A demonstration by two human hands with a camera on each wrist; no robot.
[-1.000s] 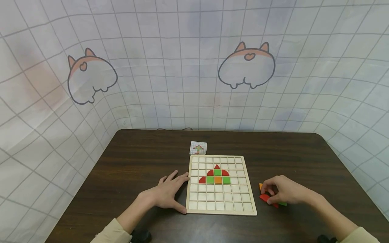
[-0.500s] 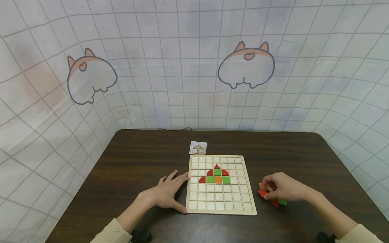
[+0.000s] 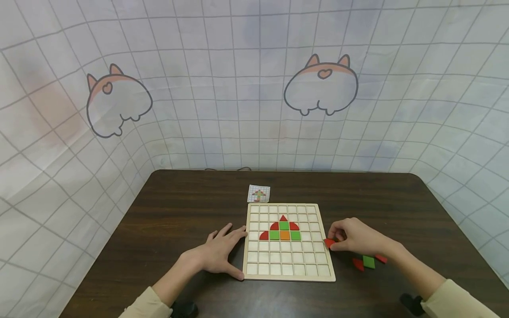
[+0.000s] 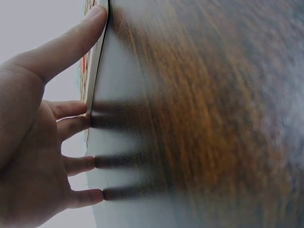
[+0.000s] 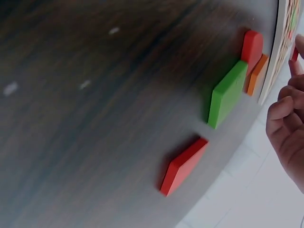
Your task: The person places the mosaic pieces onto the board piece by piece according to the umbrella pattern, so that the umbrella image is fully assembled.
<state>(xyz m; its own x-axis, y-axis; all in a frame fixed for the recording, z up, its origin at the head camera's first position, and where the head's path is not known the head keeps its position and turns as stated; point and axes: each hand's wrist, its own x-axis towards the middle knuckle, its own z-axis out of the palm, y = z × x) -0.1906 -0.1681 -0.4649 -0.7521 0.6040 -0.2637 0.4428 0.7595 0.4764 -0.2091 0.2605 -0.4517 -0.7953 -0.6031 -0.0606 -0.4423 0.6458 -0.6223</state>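
Pinching a red tile (image 3: pixel 328 243) at the right edge of the gridded board (image 3: pixel 286 257), the right hand (image 3: pixel 356 236) was, in the head view, well apart from the left hand (image 3: pixel 220 252), spread against the left edge. The left wrist view showed straight fingers (image 4: pixel 86 197); the right wrist view, a green tile (image 5: pixel 228 95) between two loose tiles (image 5: pixel 184 166), both red.

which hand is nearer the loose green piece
Right. The right hand is just left of and beyond the green piece, pinching a red piece; the left hand is across the board, touching its left edge.
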